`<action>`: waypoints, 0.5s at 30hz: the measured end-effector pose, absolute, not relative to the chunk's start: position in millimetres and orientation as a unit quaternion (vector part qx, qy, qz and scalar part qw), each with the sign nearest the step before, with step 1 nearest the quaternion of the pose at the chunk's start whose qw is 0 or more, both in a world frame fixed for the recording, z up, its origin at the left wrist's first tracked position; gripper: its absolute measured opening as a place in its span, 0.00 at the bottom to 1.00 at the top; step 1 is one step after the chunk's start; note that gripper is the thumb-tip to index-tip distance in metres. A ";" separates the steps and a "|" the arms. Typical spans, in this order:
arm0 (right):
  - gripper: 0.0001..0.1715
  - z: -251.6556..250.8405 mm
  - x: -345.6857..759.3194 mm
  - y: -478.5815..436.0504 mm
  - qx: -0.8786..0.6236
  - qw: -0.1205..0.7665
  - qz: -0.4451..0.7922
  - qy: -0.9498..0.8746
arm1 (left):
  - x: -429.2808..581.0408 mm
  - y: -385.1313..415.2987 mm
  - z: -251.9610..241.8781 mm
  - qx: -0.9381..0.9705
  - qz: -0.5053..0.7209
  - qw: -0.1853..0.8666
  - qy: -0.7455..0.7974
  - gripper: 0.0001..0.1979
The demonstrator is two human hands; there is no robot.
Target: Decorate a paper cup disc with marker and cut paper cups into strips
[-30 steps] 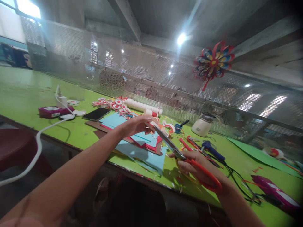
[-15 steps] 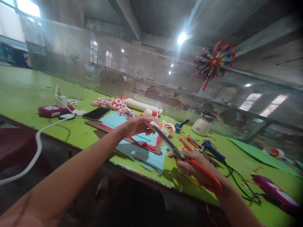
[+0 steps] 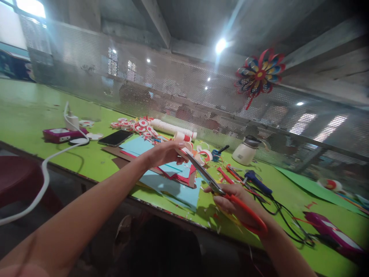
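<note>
My right hand (image 3: 240, 202) grips the orange handles of a pair of scissors (image 3: 219, 188), blades pointing up and left. At the blade tips, my left hand (image 3: 167, 153) pinches a small paper piece (image 3: 187, 148). Both hands hover above a pile of blue and red paper sheets (image 3: 173, 181) on the green table (image 3: 34, 115).
A phone (image 3: 115, 137), a pink box (image 3: 59, 134) and a white charger cable (image 3: 43, 169) lie at left. Red-and-white paper discs (image 3: 138, 126), a white roll (image 3: 173, 129), a glue gun (image 3: 258, 181), a white pot (image 3: 245, 152) and black wires (image 3: 285, 215) lie behind. A paper pinwheel (image 3: 259, 75) hangs on the mesh.
</note>
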State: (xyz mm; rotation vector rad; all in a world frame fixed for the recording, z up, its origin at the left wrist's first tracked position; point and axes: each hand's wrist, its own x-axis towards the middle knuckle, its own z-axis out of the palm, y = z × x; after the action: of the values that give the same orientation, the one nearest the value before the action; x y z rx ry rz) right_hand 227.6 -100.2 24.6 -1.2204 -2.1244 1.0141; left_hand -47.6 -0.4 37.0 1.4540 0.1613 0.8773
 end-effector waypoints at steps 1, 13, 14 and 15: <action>0.27 25.0 226.9 -100.5 -0.449 0.243 0.369 -0.777 | -47.6 -0.5 37.0 0.639 0.387 0.661 0.073 0.13; 0.22 29.1 223.9 -101.1 -0.456 0.231 0.312 -0.800 | -46.4 0.9 35.9 0.625 0.419 0.650 0.110 0.14; 0.21 27.9 223.6 -100.8 -0.459 0.236 0.309 -0.799 | -45.9 1.1 35.9 0.626 0.425 0.644 0.114 0.14; 0.21 27.0 223.0 -100.7 -0.461 0.241 0.302 -0.799 | -45.4 1.4 36.1 0.627 0.434 0.636 0.121 0.15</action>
State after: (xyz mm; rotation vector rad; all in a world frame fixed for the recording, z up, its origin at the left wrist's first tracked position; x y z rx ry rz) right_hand 223.0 -100.7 27.0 -1.2623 -2.1849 0.8273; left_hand -45.4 1.4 36.1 1.4321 0.2768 0.9923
